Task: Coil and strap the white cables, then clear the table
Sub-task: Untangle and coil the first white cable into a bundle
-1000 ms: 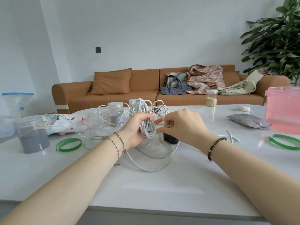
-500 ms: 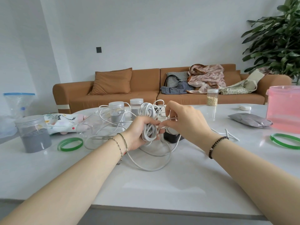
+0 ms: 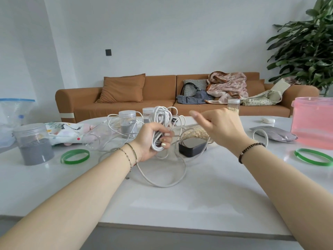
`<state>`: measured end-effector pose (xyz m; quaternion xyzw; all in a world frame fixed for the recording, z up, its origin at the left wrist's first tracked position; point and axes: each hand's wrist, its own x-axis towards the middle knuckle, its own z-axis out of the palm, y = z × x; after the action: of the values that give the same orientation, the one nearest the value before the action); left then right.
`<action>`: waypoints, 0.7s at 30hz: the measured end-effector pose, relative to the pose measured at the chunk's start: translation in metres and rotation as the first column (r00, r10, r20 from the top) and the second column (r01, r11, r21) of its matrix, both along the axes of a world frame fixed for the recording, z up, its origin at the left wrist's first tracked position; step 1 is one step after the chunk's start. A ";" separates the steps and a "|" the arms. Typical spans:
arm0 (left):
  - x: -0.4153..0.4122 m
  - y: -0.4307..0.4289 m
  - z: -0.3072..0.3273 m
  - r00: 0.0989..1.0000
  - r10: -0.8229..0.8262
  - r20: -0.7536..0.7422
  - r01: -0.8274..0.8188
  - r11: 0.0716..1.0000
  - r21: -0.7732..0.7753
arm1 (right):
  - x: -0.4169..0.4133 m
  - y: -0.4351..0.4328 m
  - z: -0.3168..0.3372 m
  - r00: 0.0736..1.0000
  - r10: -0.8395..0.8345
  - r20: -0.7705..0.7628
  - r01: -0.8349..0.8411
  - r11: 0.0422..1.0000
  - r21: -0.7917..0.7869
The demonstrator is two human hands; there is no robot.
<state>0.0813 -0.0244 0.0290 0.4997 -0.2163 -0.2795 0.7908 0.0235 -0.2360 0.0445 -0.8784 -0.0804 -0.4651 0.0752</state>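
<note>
Above the worktop [image 3: 198, 195], my left fingers [image 3: 164, 139] curl round the coil [image 3: 162, 114] and my right fingers [image 3: 195, 115] pinch its loose strand [image 3: 188, 126], which I should draw taut so each new loop lies flat.

white cables [image 3: 161, 127]: plain white, no markings. table [image 3: 198, 195]: glossy white. Two green bands, left band [image 3: 75, 156] near the left edge, right band [image 3: 313, 156] at the right edge. tub [image 3: 313, 123] at the right edge: translucent pink. big jar [image 3: 34, 143] at the left edge: clear, grey fill. small jar [image 3: 128, 123]: same grey. box [image 3: 191, 147]: black. pouch [image 3: 275, 135]: silver-grey. cloth [image 3: 66, 130], far left: white, multicolour print. sofa [image 3: 156, 98]: orange-brown. On it, a bag [image 3: 192, 85] in black-white houndstooth and a blanket [image 3: 227, 85] in patterned pink. plant [image 3: 306, 42]: dark green.
</note>
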 end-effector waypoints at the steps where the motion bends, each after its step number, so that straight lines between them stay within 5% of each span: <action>1: 0.004 0.001 -0.001 0.998 0.051 0.024 -0.050 0.999 -0.003 | 0.000 -0.006 0.001 1.000 -0.012 -0.024 0.013 0.999 0.043; 7: 0.009 -0.002 -0.004 0.969 0.209 0.134 -0.209 0.978 -0.015 | -0.003 -0.036 0.008 0.963 -0.251 -0.097 0.259 0.962 0.083; 15: 0.005 -0.011 -0.007 0.967 0.195 0.163 -0.203 0.979 0.032 | -0.001 -0.061 0.013 0.804 -0.561 -0.195 0.578 0.816 0.035; 21: 0.006 -0.013 -0.019 0.974 0.172 0.146 -0.179 0.983 0.040 | -0.001 -0.056 0.010 0.855 -0.486 -0.183 0.490 0.872 -0.026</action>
<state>0.0872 -0.0379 0.0104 0.5561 -0.2195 -0.1780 0.7816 0.0222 -0.2920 0.0544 -0.9083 0.1569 -0.3867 -0.0284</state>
